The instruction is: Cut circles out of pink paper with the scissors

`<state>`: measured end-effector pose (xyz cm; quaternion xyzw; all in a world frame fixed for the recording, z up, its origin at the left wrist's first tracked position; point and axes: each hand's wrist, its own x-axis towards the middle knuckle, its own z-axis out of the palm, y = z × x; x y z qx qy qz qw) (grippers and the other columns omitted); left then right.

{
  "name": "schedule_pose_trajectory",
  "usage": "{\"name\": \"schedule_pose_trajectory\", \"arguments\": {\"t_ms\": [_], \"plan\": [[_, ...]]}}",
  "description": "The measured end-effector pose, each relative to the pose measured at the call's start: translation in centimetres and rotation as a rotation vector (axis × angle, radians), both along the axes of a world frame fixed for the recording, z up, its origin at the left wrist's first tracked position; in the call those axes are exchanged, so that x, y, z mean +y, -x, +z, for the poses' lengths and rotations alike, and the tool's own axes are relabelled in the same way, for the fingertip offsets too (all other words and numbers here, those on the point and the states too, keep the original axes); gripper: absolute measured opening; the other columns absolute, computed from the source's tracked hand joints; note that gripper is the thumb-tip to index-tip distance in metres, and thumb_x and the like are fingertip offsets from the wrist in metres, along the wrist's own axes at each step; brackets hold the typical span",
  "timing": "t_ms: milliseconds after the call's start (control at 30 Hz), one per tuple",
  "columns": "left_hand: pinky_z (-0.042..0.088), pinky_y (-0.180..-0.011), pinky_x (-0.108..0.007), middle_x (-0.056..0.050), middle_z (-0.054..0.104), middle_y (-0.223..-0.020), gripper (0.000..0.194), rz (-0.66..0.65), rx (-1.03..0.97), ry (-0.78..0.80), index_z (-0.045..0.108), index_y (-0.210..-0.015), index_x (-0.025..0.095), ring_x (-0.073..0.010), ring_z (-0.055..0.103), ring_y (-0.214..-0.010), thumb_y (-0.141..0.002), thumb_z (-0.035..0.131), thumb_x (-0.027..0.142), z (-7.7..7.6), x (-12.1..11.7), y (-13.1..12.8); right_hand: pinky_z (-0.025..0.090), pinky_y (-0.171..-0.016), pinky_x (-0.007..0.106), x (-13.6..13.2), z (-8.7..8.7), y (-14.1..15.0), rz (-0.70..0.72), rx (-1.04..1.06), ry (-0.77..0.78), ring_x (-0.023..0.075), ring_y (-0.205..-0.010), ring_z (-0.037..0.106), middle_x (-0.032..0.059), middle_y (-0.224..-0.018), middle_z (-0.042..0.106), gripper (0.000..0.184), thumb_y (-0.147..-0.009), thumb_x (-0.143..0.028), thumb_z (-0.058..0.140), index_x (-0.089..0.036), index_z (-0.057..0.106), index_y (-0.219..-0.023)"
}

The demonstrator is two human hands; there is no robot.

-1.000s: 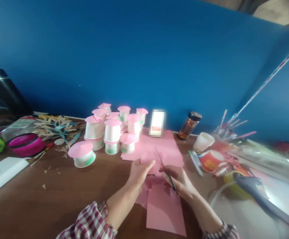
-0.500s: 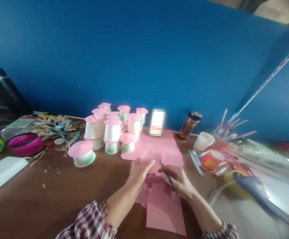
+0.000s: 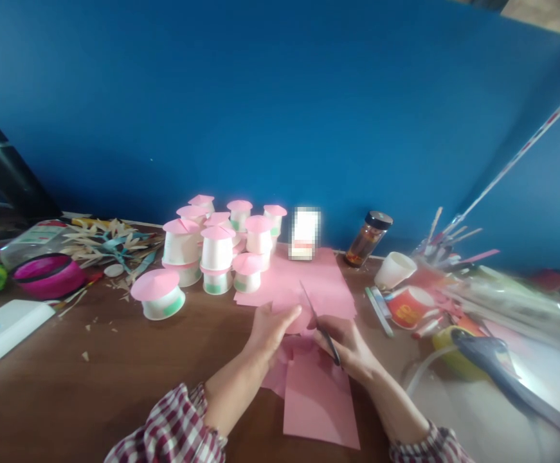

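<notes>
My left hand is closed on a piece of pink paper, thumb on top. In my right hand is a pair of scissors, its blades pointing up and away beside the held piece. Whether the blades are touching the paper I cannot tell. Beneath my hands lies a rectangular pink sheet with scraps of pink paper at its left. Larger pink sheets lie flat behind my hands.
Several white paper cups with pink cone tops stand left of centre. A phone-like blurred rectangle and a dark-lidded jar are by the blue wall. Rightward are a red cup and a grey-handled tool; leftward, a magenta container.
The pink piece in my left hand shows less above the thumb than before. My hands stay nearly in place, and the view has shifted slightly.
</notes>
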<state>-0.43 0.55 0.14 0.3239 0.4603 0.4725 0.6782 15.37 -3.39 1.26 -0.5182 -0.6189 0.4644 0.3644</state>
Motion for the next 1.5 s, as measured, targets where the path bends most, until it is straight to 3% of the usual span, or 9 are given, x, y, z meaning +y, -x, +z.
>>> {"name": "schedule_pose_trajectory", "arguments": {"t_ms": [667,900,1500], "plan": [[0.053,-0.051,-0.035,-0.016,0.070,-0.078,0.041,-0.007,-0.012,0.010,0.065,-0.086,0.009,-0.0297,0.067,-0.071,-0.059,0.078,0.036,0.4,0.2,0.2,0.037,-0.042,0.021,0.0,-0.6,-0.4,-0.027,-0.019,0.021,0.0095,-0.046,0.043,-0.0032,-0.055,0.048,0.040,-0.078,-0.048,0.064,-0.011,0.066,-0.092],[0.051,-0.042,-0.037,-0.015,0.069,-0.072,0.046,-0.058,0.041,0.114,0.066,-0.089,0.009,-0.0306,0.066,-0.059,-0.056,0.080,0.038,-0.3,1.1,0.4,0.036,-0.043,0.020,0.0,-0.4,-0.2,-0.012,0.023,0.028,0.0093,-0.048,0.041,-0.0037,-0.055,0.046,0.037,-0.075,-0.045,0.068,-0.011,0.066,-0.091],[0.051,-0.052,-0.033,-0.013,0.071,-0.074,0.042,-0.047,0.017,0.063,0.068,-0.084,0.009,-0.0281,0.066,-0.068,-0.053,0.081,0.035,-0.7,1.1,0.3,0.034,-0.045,0.021,0.0,0.0,0.0,0.022,0.027,0.004,0.0094,-0.048,0.042,-0.0031,-0.057,0.046,0.035,-0.078,-0.046,0.065,-0.011,0.061,-0.083]]}}
